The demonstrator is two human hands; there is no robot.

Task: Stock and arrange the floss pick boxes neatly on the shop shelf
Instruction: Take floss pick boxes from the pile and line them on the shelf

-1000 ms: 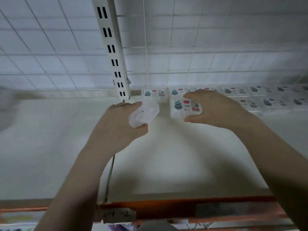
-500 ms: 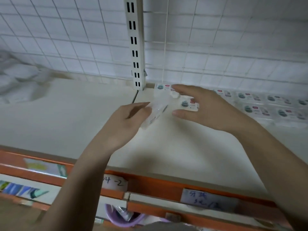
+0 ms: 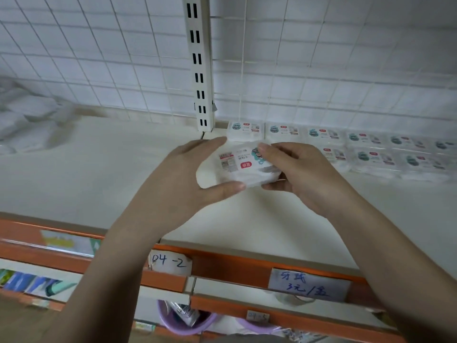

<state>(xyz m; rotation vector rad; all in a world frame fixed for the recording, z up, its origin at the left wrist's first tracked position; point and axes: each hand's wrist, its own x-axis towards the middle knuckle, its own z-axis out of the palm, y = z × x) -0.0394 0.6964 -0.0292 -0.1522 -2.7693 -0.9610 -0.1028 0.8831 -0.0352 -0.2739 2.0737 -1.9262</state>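
A clear floss pick box (image 3: 241,168) with a white label, printed side up and turned upside down to me, hangs above the cream shelf (image 3: 111,169). My left hand (image 3: 183,184) grips its left end, thumb under the near edge. My right hand (image 3: 299,174) holds its right end, fingers over the top and thumb below. Behind it, several identical boxes (image 3: 321,134) lie flat in two rows along the back of the shelf, running to the right.
A white slotted upright (image 3: 199,63) and a wire grid back panel (image 3: 321,58) close the shelf behind. An orange front rail (image 3: 222,262) carries handwritten price tags. White bagged goods (image 3: 27,120) lie far left. Purple tubs (image 3: 183,320) sit on the shelf below.
The box has turned label-up and my right hand has taken hold of its right end; before, only my left hand held it. The view has tilted down toward the shelf front.
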